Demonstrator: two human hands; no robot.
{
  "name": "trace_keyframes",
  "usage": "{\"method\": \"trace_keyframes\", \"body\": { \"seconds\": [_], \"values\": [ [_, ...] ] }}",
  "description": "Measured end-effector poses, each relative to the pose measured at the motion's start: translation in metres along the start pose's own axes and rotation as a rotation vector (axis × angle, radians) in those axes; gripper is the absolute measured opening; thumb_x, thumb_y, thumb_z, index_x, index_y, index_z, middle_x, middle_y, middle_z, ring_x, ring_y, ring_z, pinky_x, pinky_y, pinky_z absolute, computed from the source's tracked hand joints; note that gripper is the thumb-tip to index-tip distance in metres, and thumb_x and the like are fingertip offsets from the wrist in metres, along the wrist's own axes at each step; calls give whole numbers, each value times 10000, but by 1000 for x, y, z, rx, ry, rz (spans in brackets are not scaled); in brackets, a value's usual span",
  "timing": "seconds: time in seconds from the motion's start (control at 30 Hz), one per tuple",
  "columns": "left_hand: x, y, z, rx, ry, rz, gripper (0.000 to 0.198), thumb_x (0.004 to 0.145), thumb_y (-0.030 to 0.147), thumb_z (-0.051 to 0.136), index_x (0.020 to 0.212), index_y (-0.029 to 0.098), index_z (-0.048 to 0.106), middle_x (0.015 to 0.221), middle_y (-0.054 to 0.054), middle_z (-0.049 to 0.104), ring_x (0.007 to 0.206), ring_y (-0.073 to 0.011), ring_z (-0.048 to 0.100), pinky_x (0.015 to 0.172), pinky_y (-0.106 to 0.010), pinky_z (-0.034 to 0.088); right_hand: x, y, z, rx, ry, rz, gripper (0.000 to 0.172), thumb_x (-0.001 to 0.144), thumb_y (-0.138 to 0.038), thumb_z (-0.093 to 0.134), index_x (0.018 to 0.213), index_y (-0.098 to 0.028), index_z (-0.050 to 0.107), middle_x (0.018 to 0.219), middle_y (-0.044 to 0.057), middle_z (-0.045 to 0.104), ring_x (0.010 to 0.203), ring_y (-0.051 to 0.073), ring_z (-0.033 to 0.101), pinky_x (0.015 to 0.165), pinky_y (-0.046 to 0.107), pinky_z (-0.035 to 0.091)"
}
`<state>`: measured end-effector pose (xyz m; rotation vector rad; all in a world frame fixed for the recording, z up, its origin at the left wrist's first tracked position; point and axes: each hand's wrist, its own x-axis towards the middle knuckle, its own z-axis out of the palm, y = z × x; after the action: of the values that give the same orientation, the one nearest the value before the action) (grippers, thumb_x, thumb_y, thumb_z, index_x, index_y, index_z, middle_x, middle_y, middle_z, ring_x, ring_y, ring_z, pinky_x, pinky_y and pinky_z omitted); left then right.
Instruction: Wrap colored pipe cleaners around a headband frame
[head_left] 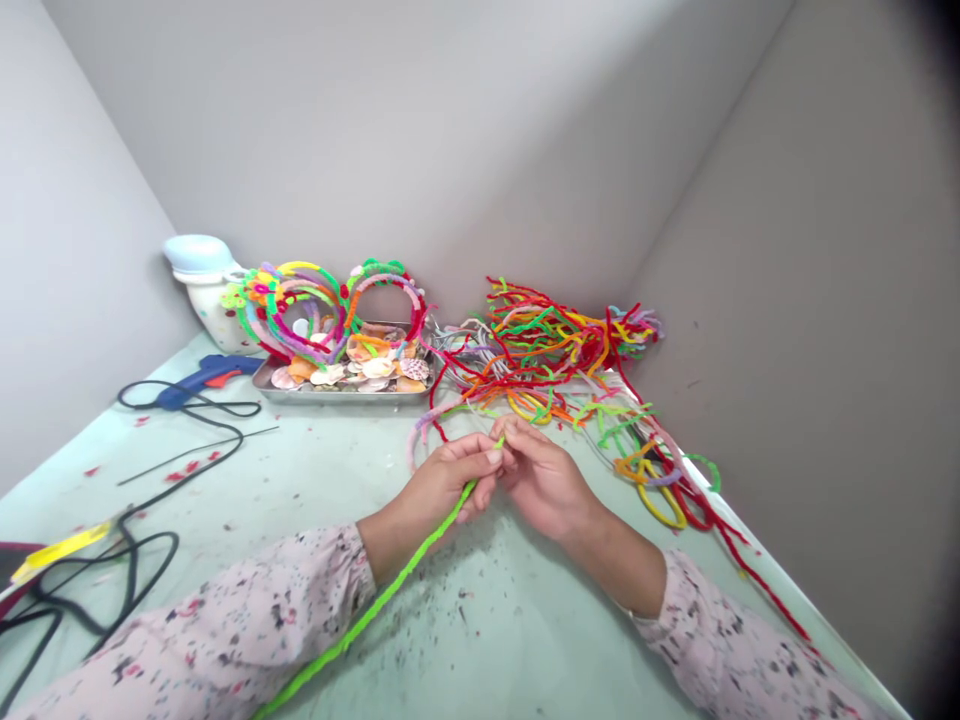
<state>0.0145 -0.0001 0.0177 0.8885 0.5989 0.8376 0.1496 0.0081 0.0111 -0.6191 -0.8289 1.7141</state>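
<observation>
One green fuzzy stem (426,548) lies nearside of the shell tray (337,398); left hand (441,482) grips it, right hand (546,485) pinches near its tip. Probably tip-shaping; next move calls for steady left grip.

A lime-green pipe cleaner (409,571) (fuzzy, gently bowed) slants toward lower left.

3 plain grey walls (360,130), pale green tabletop (525,650), diagonal shadow (637,140), far right unclear
</observation>
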Motion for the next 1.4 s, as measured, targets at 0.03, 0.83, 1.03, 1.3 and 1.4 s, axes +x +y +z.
{"method": "trace_keyframes", "body": {
  "seconds": [0.03,0.83,1.03,1.3,1.4],
  "values": [
    [0,0,0,-11,-6,2,136,818,275,592,785,144,573,416,61,490,268,-19,298,305,-146,189,0,1,1,21,2,-7,162,760,-241,648,660,-193,531,583,-45,411,535,101,380,519,212,350],
    [2,-8,-7,140,146,-37,151,758,295,613,732,153,569,365,78,436,296,-35,290,324,-161,199,10,-42,-15,-1228,2,-134,220,823,-390,546,775,-181,592,668,-31,535,606,109,452,572,241,350],
    [3,-11,-7,266,166,-14,183,773,328,597,719,160,551,377,73,457,303,-44,310,339,-171,222,4,-38,-8,-1415,17,-244,259,812,-374,565,632,-186,558,554,-47,481,529,99,395,515,241,278],
    [4,-12,-7,287,166,-15,185,775,343,588,717,176,535,367,78,450,303,-50,298,345,-177,200,3,-40,-4,-1484,27,-279,235,832,-298,533,624,-189,538,560,-40,497,544,108,418,540,250,277],
    [3,-11,-5,310,174,-9,196,775,340,588,695,175,520,369,77,449,311,-48,306,355,-176,210,3,-38,-5,-1501,-6,-288,222,837,-309,534,653,-189,557,585,-36,517,557,110,431,548,250,281]
  ]
}}
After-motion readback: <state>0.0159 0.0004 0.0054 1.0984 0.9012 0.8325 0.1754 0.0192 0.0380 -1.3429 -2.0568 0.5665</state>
